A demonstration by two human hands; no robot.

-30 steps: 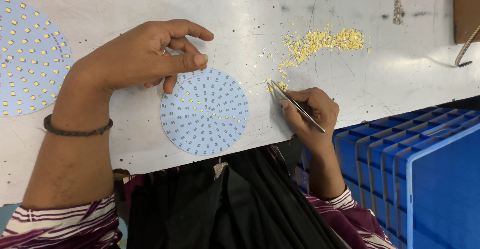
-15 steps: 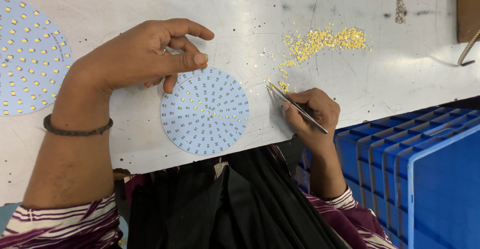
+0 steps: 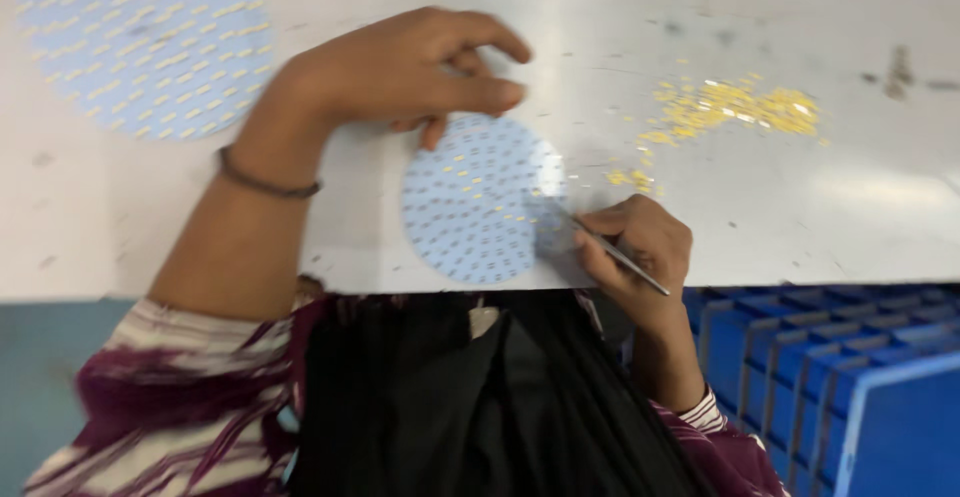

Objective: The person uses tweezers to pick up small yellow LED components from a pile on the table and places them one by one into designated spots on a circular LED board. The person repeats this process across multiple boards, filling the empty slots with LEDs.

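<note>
White worktop (image 3: pixel 780 217): carries all items. Blue crate (image 3: pixel 860 377): below the worktop's near edge, right. Large round board (image 3: pixel 140 42): far left, dotted with yellow chips. Small round board (image 3: pixel 480 202): at the near edge, centre. Left hand (image 3: pixel 400 67): fingers curled, tips pressing the small board's far rim. Right hand (image 3: pixel 640 247): fingers pinched on tweezers (image 3: pixel 615 252), tip at the board's right side. Loose yellow chips (image 3: pixel 735 107): heaped right of the boards.

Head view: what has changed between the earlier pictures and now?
The right hand has brought the tweezers in, so their tip now sits over the round LED board's right edge instead of beside it. The left hand still steadies the board's top edge. The yellow chip pile and second board look unchanged.
</note>
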